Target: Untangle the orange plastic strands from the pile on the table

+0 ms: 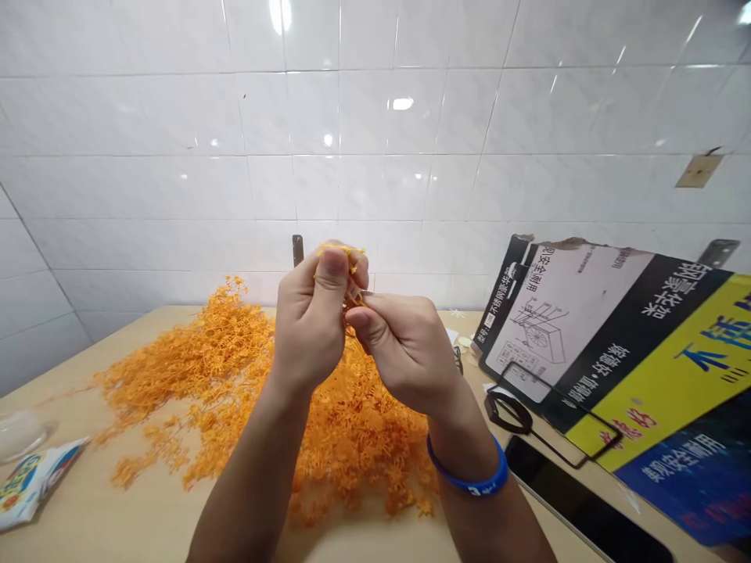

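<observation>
Sprig (342,249) of orange, plastic-looking material sits between both hands, raised above the bench (152,516) and in front of the tiled wall (176,188). With our left hand (308,320) we hold it from the side: the grip is narrow, thumb pressed against curled fingers, and thin tips show over the top. With our right hand (404,344) we pinch its lower part between thumb and forefinger; this grip is also narrow. We cannot tell how the stems run inside the fingers, since the hands cover most of them.

We judge that the left hand steadies the piece while the right hand controls its lower end, and that the raised position keeps small parts in view and apart from the tangle below.

The pile (226,336) of similar orange sprigs spreads beneath and to the left of the hands, probably so that it lies within short reach. Around our right wrist we wear a blue wristband (501,473).

On the right side of the bench we find a phone (587,500) lying flat, a black wire frame (592,461) and a printed box (545,320) tilted beside them. A small packet (35,481) lies at the left edge, probably set aside from the working area.
</observation>
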{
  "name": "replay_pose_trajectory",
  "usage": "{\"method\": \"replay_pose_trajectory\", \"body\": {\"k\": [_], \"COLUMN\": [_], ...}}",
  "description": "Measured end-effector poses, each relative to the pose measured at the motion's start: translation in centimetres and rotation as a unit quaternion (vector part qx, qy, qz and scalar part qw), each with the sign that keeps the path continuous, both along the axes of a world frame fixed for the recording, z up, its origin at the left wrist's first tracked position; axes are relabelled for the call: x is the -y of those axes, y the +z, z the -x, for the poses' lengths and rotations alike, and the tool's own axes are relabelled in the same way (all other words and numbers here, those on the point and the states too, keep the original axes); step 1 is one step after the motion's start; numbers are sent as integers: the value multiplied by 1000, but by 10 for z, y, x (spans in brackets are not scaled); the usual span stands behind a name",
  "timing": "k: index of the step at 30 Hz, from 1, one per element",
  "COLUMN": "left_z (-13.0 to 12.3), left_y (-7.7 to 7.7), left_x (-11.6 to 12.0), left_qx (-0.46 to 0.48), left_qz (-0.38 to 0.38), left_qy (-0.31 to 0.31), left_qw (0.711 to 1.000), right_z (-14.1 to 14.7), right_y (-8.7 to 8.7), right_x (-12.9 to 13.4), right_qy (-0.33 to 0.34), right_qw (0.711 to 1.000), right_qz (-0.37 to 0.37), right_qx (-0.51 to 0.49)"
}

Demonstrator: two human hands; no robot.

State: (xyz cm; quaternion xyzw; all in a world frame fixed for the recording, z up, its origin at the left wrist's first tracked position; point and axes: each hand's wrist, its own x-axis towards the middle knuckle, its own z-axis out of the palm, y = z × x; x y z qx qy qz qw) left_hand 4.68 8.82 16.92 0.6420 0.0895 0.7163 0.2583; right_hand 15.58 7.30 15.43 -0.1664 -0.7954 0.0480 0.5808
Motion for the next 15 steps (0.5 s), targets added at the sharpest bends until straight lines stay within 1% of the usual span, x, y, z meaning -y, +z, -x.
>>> {"method": "replay_pose_trajectory", "body": {"k": [2, 4, 6, 8, 9, 10, 11, 13, 14, 15], "left_z": [0, 4, 11, 19, 23, 27, 31, 41, 46, 51], "left_y": [3, 9, 16, 21, 22, 22, 22, 20, 18, 17], "left_x": [-1, -2, -4, -6, -8, -11, -14, -23, -27, -32], "left_qx": [30, 66, 94, 108, 116, 130, 153, 198, 202, 189], "left_qz": [51, 99, 130, 143, 141, 129, 107, 53, 39, 39], "left_qy": [-60, -105, -128, -128, -112, -81, -33, 79, 119, 141], "left_qw": [996, 987, 979, 975, 977, 980, 982, 976, 971, 971], "right_z": [0, 1, 5, 9, 10, 11, 10, 6, 4, 1], "right_y": [0, 0, -1, -3, -4, -5, -5, -6, -6, -5], "right_x": [1, -1, -4, -7, -9, -9, -9, -6, -5, -3], "right_qy": [34, 63, 77, 78, 79, 83, 91, 108, 107, 98], "right_qw": [999, 998, 996, 996, 996, 995, 995, 992, 990, 988], "right_qz": [-5, -15, -13, 5, 17, 30, 42, 65, 72, 76], "right_qx": [-3, 17, 41, 46, 42, 35, 23, -26, -59, -91]}}
